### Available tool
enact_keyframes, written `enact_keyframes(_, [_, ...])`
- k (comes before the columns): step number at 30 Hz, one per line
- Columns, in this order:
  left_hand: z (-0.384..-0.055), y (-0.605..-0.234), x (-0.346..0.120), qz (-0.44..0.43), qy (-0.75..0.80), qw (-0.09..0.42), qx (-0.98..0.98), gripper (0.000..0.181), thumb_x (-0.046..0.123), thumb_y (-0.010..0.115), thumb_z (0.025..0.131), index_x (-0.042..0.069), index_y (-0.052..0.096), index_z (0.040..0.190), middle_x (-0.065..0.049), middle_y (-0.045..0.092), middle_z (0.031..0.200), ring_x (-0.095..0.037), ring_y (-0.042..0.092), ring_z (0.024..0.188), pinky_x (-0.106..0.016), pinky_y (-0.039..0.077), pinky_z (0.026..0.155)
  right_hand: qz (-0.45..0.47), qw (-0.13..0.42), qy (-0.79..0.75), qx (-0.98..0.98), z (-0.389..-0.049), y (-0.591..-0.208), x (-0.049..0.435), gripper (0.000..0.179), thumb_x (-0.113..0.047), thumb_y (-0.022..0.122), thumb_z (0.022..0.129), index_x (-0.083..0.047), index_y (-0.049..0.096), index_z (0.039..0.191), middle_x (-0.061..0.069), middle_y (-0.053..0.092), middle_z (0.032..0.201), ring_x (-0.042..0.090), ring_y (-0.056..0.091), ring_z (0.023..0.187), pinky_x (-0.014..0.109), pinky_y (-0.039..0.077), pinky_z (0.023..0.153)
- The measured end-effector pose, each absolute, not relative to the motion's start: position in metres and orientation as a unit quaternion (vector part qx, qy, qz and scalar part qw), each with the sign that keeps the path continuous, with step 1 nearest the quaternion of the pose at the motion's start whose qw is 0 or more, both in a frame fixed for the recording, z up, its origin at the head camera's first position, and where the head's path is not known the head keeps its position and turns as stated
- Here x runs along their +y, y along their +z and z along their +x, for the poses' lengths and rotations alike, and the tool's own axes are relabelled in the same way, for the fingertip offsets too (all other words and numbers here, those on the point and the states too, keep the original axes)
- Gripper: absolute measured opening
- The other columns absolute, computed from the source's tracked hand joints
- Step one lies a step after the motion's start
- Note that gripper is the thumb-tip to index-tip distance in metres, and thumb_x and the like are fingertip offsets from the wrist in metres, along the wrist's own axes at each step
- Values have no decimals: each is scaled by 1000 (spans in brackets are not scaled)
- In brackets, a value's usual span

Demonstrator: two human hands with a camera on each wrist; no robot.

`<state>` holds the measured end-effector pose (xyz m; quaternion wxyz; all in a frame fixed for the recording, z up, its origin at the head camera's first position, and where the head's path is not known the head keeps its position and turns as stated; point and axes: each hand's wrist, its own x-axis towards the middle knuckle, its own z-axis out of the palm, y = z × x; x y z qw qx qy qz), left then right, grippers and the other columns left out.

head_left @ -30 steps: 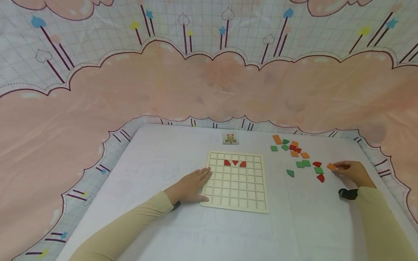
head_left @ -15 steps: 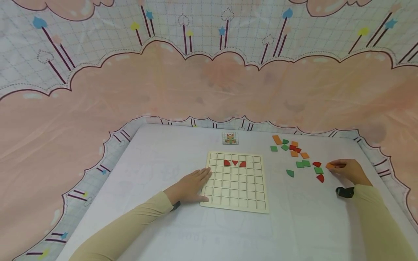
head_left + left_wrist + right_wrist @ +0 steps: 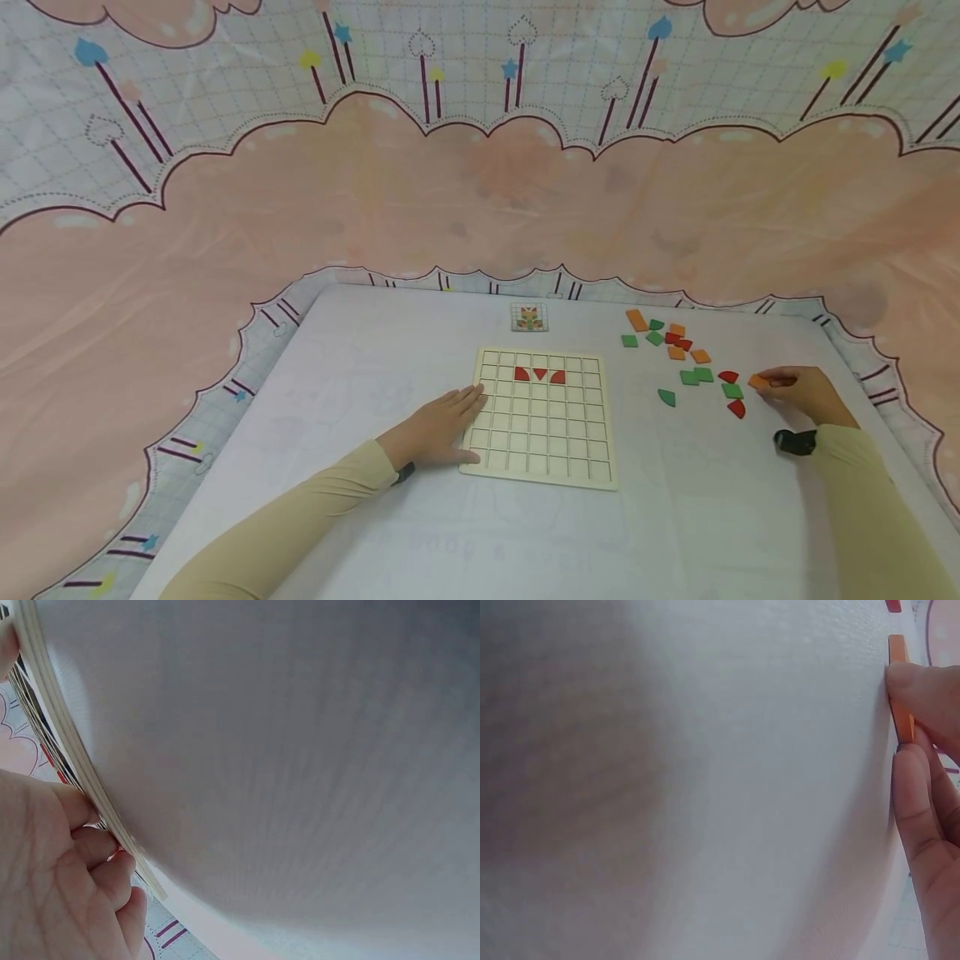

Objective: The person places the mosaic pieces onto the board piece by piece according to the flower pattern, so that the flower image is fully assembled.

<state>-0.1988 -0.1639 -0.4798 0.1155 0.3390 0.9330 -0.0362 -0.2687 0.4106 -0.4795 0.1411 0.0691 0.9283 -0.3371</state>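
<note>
A cream grid board [image 3: 538, 421] lies on the white table in the head view. Two red quarter-round tiles, one on the left [image 3: 521, 374] and one on the right [image 3: 557, 377], flank a red triangle tile [image 3: 540, 374] in its upper rows. My left hand [image 3: 433, 427] rests along the board's left edge, fingers on the rim and thumb near the lower corner. Far to the right, my right hand [image 3: 806, 394] holds an orange tile [image 3: 759, 382] low at the table. In the right wrist view, thumb and fingers pinch that orange tile [image 3: 897, 651].
A small pattern card [image 3: 529, 317] lies behind the board. Several loose tiles lie between board and right hand, among them a green quarter-round [image 3: 667, 398], a green tile [image 3: 732, 391], a red quarter-round [image 3: 737, 409] and an orange tile [image 3: 636, 321]. A patterned cloth [image 3: 480, 208] hangs behind.
My right hand has shifted slightly left and away from me, still holding the orange tile, then stays nearly still. The left hand and board have not moved.
</note>
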Motion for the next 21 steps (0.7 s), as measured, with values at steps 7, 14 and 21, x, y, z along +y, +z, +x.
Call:
enact_keyframes(7, [-198,-480,-164,340,-37,114,933,93,64,46,88,3,15,150,-12,12,159,-23,14,147,-36,20,120,66,137,-332,931,-270,-482,412,70,-37,72,81,10,49,127,29,52,117,37,44,101,50,42,89])
enact_keyframes(14, [-199,-479,-164,340,-36,117,932,92,64,46,88,3,15,150,-12,12,159,-23,14,147,-36,19,120,74,144,-345,924,-270,-482,412,74,-42,70,81,8,47,129,29,50,120,37,43,102,54,41,91])
enact_keyframes(21, [-200,-479,-164,345,-35,116,931,92,64,45,88,3,15,150,-12,12,159,-23,14,147,-36,19,120,47,116,-337,933,-269,-478,404,66,-34,70,84,9,48,128,31,51,122,34,48,102,35,48,84])
